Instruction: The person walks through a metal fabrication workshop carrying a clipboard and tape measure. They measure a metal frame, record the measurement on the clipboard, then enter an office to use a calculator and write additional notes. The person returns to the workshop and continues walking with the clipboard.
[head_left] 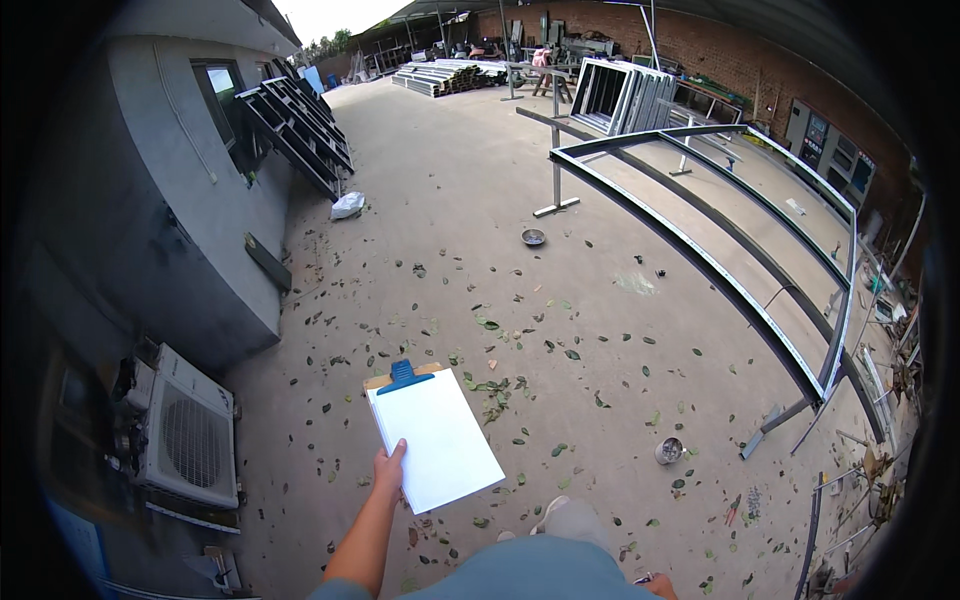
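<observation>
My left hand (pixel 390 470) grips a clipboard (pixel 374 382) by its left side, thumb on top and the fingers hidden beneath. A blue clip (pixel 404 374) at the board's far end holds white paper (pixel 438 440); its sheet looks blank. Low in the picture, beside my blue-grey clothing, my right hand (pixel 658 585) is closed, partly cut off by the lower edge. A slim dark object, apparently a pen (pixel 641 579), sticks out of it.
Leaves lie scattered over the concrete floor. On the right a long curved metal frame (pixel 690 245) rests on stands. A can (pixel 669 450) and a shallow bowl (pixel 533 237) sit on the ground. An air-conditioner unit (pixel 190 440) stands by the left wall; stacked frames (pixel 625 95) stand farther off.
</observation>
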